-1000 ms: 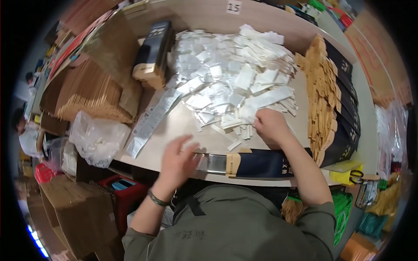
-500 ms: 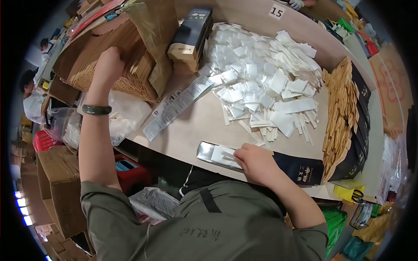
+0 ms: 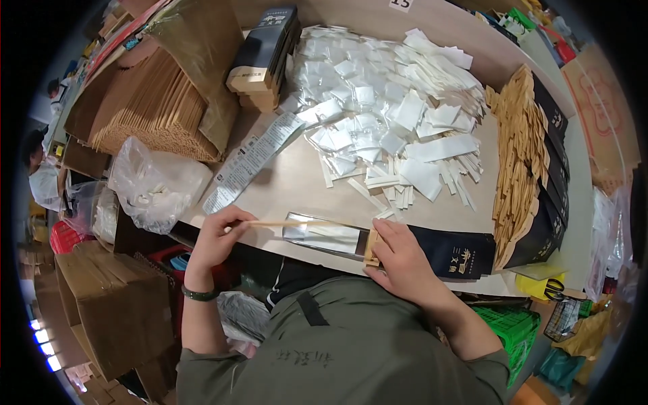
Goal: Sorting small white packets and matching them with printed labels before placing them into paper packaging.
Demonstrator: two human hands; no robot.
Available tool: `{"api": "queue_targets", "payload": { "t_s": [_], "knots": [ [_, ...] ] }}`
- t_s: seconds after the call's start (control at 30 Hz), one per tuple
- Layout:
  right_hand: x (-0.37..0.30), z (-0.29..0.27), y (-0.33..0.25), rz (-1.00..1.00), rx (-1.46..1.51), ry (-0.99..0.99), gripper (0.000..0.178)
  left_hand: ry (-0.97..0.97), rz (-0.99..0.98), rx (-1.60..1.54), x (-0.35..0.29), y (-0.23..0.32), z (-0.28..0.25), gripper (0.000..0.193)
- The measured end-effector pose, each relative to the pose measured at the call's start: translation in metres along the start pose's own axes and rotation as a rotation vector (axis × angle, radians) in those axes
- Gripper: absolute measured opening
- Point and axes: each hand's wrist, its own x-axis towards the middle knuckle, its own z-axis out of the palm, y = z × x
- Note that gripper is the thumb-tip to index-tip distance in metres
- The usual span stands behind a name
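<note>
In my left hand (image 3: pixel 217 237), thumb and fingers pinch a thin tan cardboard sheet (image 3: pixel 270 223), seen nearly edge-on. It reaches rightward above a shiny silver packet (image 3: pixel 291 231) at the table's front edge. A white slip (image 3: pixel 334 236) lies on that packet. My right hand (image 3: pixel 405 260) grips the tan-edged mouth of a flat dark-blue box sleeve (image 3: pixel 453 254). The packet's right end meets this mouth; how far it goes inside is hidden by my fingers.
A carton holds stacked brown cardboard sheets (image 3: pixel 152 108) at the left, beside a plastic bag (image 3: pixel 158 185). Dark boxes (image 3: pixel 266 44), printed strip (image 3: pixel 253 162), clear sachets (image 3: pixel 351 74) and white slips (image 3: pixel 425 179) lie beyond. Flattened sleeves (image 3: pixel 523 169) lean at the right.
My left hand has come from the carton of cardboard down to the front edge, bringing a sheet. My right hand has moved from the white slip to the sleeve's mouth.
</note>
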Motion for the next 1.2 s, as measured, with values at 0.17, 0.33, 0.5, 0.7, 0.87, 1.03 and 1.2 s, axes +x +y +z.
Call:
{"api": "queue_targets", "payload": {
  "t_s": [0.17,0.33,0.5,0.7,0.87,1.03,1.2],
  "knots": [
    [-0.002,0.002,0.007,-0.04,-0.03,-0.067,0.035,-0.042,-0.146,0.071,0.021,0.015,0.026,0.001],
    [0.006,0.018,-0.003,-0.012,-0.023,-0.063,0.036,-0.035,0.239,0.059,0.028,0.058,0.133,0.015],
    [0.003,0.012,-0.004,0.11,-0.155,-0.017,0.041,0.281,-0.019,0.253,0.033,0.057,0.132,0.028],
    [0.001,0.01,-0.002,0.069,-0.051,0.004,0.044,-0.137,0.219,-0.068,0.015,0.101,0.155,0.052],
    [0.004,-0.022,-0.019,-0.027,-0.071,0.091,0.036,-0.011,0.556,0.68,0.021,0.1,0.106,0.073],
    [0.021,-0.139,0.049,-0.044,-0.431,-0.043,0.012,0.111,0.352,0.53,0.041,0.09,0.102,0.036],
    [-0.022,-0.187,0.095,0.308,-0.509,0.179,0.022,-0.227,-0.061,-0.035,0.025,0.069,0.119,0.039]
  ]
}}
